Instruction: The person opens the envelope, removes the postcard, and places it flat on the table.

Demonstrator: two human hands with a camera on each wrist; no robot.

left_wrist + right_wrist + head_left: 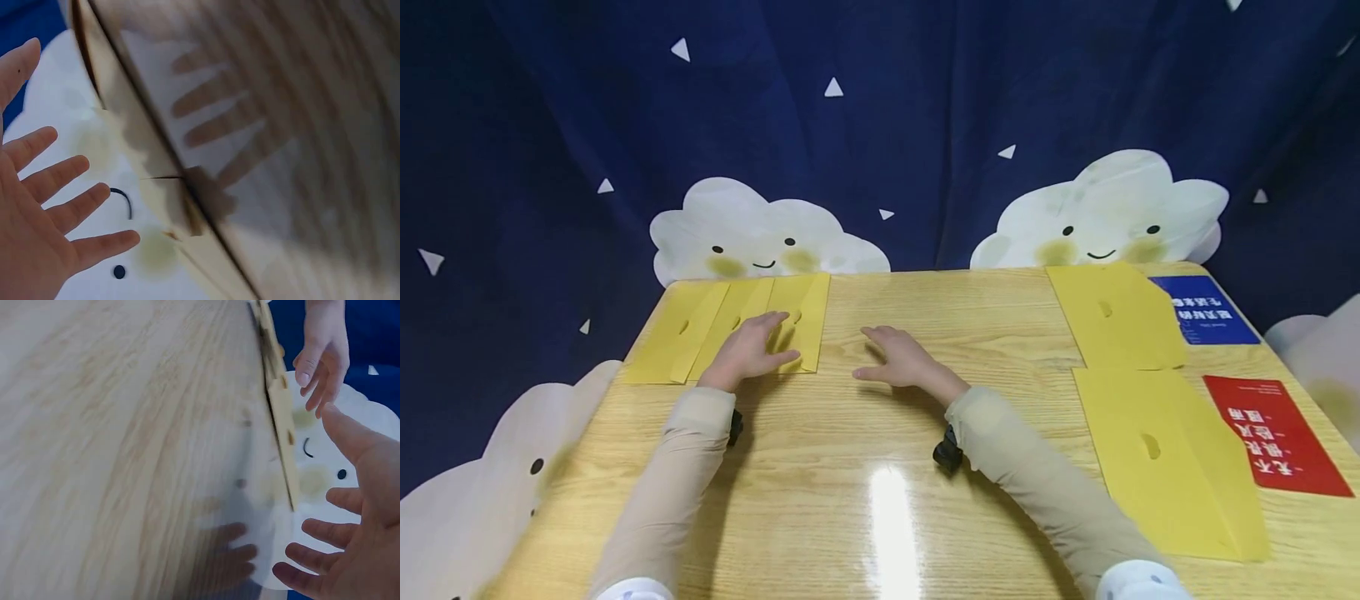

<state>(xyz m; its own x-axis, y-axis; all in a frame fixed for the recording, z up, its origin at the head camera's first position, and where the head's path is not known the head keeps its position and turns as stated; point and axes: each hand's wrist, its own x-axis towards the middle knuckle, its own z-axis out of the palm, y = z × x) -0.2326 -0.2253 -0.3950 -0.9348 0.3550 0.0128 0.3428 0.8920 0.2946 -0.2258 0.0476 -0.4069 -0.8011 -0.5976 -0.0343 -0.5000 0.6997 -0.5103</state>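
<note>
My left hand hovers over a row of overlapping yellow envelopes at the table's far left, nearest the rightmost one. Its fingers are spread and it holds nothing; the left wrist view shows the open palm and the separated fingers. To the right of that row, my right hand is held above bare wood, thumb apart from the fingers, also with nothing in it. In the right wrist view both hands appear, with the left hand farther away, beyond the envelopes' edges.
At the right side lie two more yellow envelopes, one at the back and one nearer. A blue card and a red card lie partly under their right edges. A dark blue cloud-patterned curtain hangs behind the table.
</note>
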